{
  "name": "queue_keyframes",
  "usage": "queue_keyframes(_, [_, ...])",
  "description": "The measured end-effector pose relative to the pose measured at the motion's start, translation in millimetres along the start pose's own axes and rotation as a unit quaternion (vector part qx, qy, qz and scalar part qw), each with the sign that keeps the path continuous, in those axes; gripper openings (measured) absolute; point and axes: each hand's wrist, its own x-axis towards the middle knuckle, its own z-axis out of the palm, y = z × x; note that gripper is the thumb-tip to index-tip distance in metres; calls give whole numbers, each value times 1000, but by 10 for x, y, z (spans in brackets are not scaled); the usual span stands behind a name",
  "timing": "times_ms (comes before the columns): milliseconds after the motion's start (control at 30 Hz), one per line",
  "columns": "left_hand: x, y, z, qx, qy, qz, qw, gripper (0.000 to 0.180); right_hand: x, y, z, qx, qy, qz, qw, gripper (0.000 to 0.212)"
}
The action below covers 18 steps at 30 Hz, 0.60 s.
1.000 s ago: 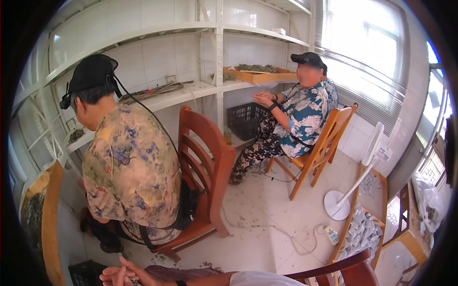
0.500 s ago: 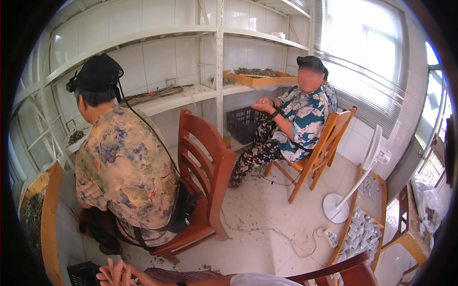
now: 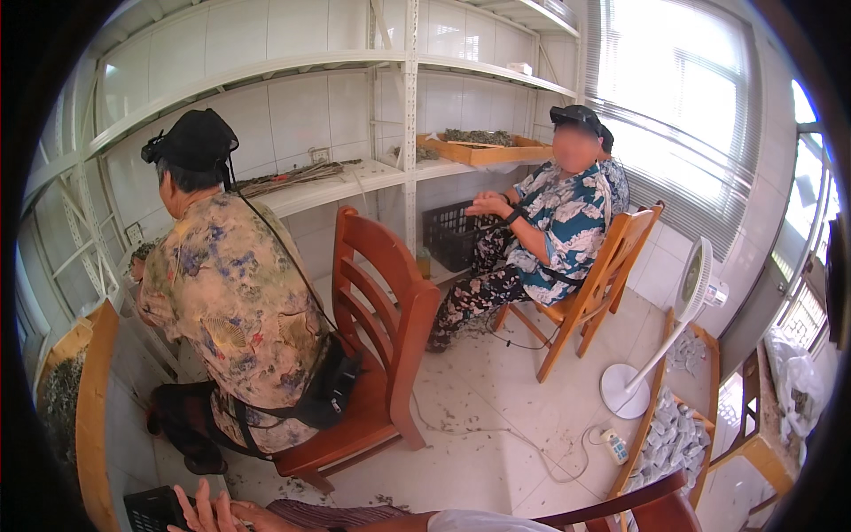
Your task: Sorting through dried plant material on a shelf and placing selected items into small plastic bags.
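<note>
At the lower edge, my left hand (image 3: 202, 511) is raised with its fingers spread apart and nothing visible between them. My right hand (image 3: 254, 515) lies right beside it, its forearm coming in from the right with a dark band at the wrist. The right fingers are largely hidden behind the left hand and by the picture's edge, so I cannot tell their state. Just left of my hands is a black plastic crate (image 3: 151, 512). Patterned dark cloth (image 3: 332, 512) shows beyond my right forearm.
Wooden chairs (image 3: 390, 301) stand ahead; a co-worker (image 3: 235, 310) sits at left, another (image 3: 567, 213) farther back. White shelves (image 3: 328, 191) hold dried stalks. A wooden tray (image 3: 96, 417) of dried herbs is at left. A fan (image 3: 625, 390) and small grey packets (image 3: 669, 443) are at right.
My left fingers have spread and shifted slightly left. The co-worker at left has sat up and reached toward the shelf. The farther co-worker's hands have gone from cupped to pressed together.
</note>
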Motion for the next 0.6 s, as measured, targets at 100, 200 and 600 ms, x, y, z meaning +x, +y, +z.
queue_keyframes(100, [-40,12,-53,37,-8,9,999,24,-76,40,21,-65,12,-23,998,47])
queue_keyframes(200, [-100,-11,-97,-17,-28,21,999,26,-143,-53,6,-393,-8,-188,900,44])
queue_keyframes(600, [-325,-199,-226,-181,-116,7,977,35,-200,-438,464,-349,-35,-153,924,35])
